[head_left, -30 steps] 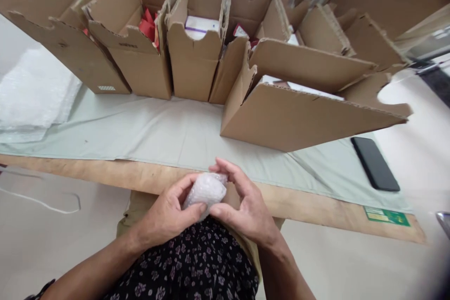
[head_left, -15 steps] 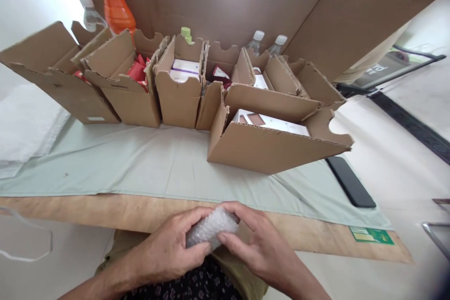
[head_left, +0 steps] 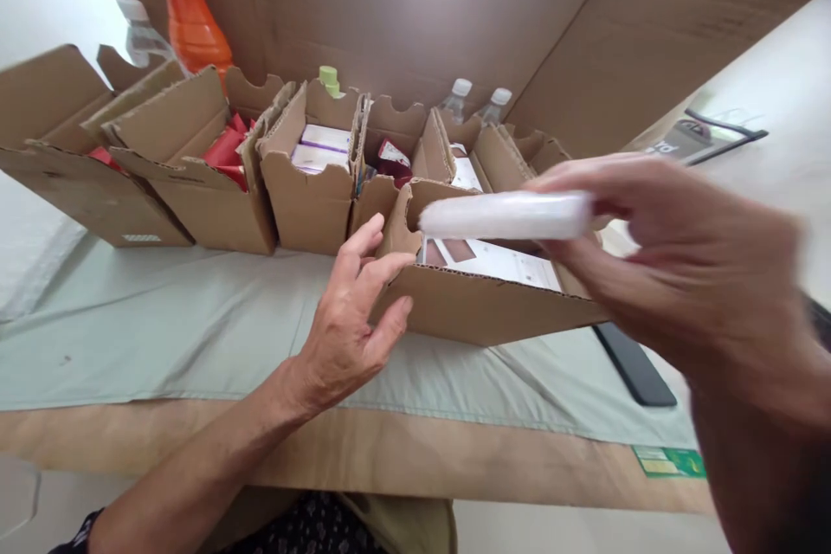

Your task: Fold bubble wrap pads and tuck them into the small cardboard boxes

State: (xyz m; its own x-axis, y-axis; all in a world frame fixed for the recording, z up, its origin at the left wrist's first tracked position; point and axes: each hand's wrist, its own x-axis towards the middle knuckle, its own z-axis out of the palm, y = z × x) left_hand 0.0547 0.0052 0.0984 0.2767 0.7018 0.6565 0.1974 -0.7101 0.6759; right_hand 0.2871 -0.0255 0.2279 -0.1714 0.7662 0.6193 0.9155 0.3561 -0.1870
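My right hand (head_left: 675, 260) is raised close to the camera and blurred, its fingers closed on a white bubble-wrapped bundle (head_left: 506, 216) held over the nearest open cardboard box (head_left: 480, 307). Flat white packs lie inside that box. My left hand (head_left: 354, 320) is open, fingers apart, at the box's left front corner, with its fingertips touching or nearly touching the cardboard.
A row of open cardboard boxes (head_left: 305, 199) with red and white packs stands on a pale green cloth (head_left: 195, 320). An orange bottle (head_left: 188, 13) and clear bottles stand behind them before a big cardboard sheet. A black phone (head_left: 633, 368) lies right of the near box.
Both hands held the wrapped bundle at the table edge. Now my right hand has lifted it over the near box, and my left hand has let go and reached to the box's corner.
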